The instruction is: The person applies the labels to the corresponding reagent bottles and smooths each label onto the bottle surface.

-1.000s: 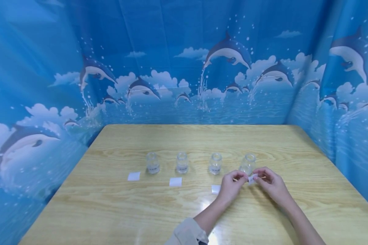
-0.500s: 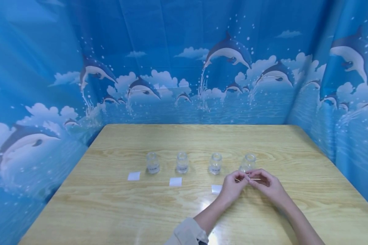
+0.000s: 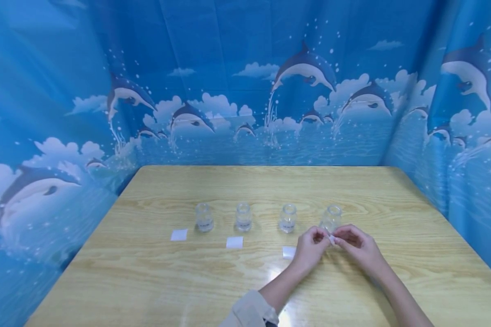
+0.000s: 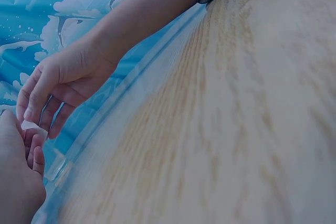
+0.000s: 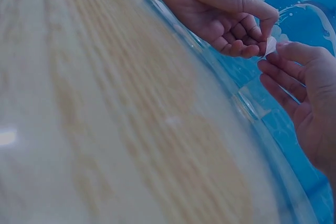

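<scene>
In the head view, a small white paper label (image 3: 332, 239) is held between both hands, just in front of the rightmost glass bottle (image 3: 331, 219). My left hand (image 3: 308, 250) pinches its left side with thumb and fingertips. The right hand (image 3: 361, 250) pinches the other side. Seen from the right wrist, the label (image 5: 271, 45) is bent and stands up between the fingertips; in the left wrist view the fingers mostly cover it. Hands hide the lower part of that bottle.
Three more clear bottles stand in a row to the left: one (image 3: 204, 219), another (image 3: 243, 219) and a third (image 3: 288, 220), with dark print near their bases. White paper pieces (image 3: 178, 235) lie before them on the wooden table (image 3: 147, 281). A dolphin-print curtain (image 3: 245, 81) surrounds the table.
The label has turned between the fingers, from facing the camera, to edge-on, to a bent strip now. The right hand has shifted slightly left towards the left hand. Bottles and papers stay put.
</scene>
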Action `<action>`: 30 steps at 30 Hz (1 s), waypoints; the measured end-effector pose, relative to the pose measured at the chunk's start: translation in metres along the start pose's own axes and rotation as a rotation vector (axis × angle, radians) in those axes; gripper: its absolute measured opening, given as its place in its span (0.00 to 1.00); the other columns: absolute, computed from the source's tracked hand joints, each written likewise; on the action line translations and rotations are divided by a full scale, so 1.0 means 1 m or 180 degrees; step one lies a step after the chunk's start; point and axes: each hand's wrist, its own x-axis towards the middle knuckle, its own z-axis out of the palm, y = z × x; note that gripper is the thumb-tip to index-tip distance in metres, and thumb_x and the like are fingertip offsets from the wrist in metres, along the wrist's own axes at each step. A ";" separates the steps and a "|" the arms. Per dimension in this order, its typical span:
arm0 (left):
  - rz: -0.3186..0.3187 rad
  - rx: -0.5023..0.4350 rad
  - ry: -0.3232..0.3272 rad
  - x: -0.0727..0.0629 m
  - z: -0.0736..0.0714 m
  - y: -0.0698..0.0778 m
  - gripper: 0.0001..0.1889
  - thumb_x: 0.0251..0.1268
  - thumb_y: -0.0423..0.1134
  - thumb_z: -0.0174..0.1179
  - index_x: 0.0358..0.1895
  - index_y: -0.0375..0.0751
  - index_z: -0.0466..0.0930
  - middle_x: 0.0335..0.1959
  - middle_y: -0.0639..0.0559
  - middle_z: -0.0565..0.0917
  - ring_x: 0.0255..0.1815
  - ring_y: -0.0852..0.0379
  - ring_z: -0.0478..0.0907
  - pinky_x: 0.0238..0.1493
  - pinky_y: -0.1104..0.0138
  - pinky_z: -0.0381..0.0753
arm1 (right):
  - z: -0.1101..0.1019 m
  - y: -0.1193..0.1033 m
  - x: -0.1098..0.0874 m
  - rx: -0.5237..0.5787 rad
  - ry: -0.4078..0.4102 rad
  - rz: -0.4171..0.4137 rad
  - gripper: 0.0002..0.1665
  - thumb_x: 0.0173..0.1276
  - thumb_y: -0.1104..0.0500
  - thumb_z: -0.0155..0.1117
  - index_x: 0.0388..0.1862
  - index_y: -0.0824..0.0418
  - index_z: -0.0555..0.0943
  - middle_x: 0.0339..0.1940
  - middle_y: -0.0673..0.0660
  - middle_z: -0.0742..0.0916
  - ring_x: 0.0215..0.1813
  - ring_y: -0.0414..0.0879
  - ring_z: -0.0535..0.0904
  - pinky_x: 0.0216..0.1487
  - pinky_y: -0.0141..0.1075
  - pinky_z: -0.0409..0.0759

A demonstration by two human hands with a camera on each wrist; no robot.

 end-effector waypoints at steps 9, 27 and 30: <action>-0.0028 0.0089 0.0114 -0.002 0.001 0.001 0.04 0.53 0.30 0.61 0.30 0.40 0.76 0.30 0.59 0.78 0.30 0.65 0.75 0.31 0.73 0.78 | -0.001 0.005 0.001 0.0001 0.0006 -0.0176 0.10 0.60 0.75 0.58 0.42 0.71 0.78 0.35 0.57 0.85 0.38 0.39 0.80 0.39 0.27 0.77; 0.0493 0.0181 0.0066 -0.003 -0.001 0.004 0.08 0.56 0.32 0.64 0.39 0.37 0.78 0.34 0.53 0.81 0.36 0.65 0.77 0.39 0.75 0.77 | 0.000 -0.005 0.002 -0.0130 0.0164 -0.0159 0.10 0.60 0.74 0.59 0.41 0.71 0.79 0.36 0.61 0.85 0.40 0.36 0.80 0.41 0.25 0.77; 0.0567 0.0249 0.0122 -0.001 -0.001 0.003 0.07 0.56 0.31 0.63 0.38 0.37 0.78 0.33 0.50 0.82 0.34 0.66 0.77 0.39 0.75 0.77 | 0.000 -0.005 0.002 -0.0151 0.0210 -0.0142 0.10 0.59 0.74 0.60 0.40 0.71 0.79 0.35 0.61 0.85 0.39 0.36 0.80 0.41 0.24 0.76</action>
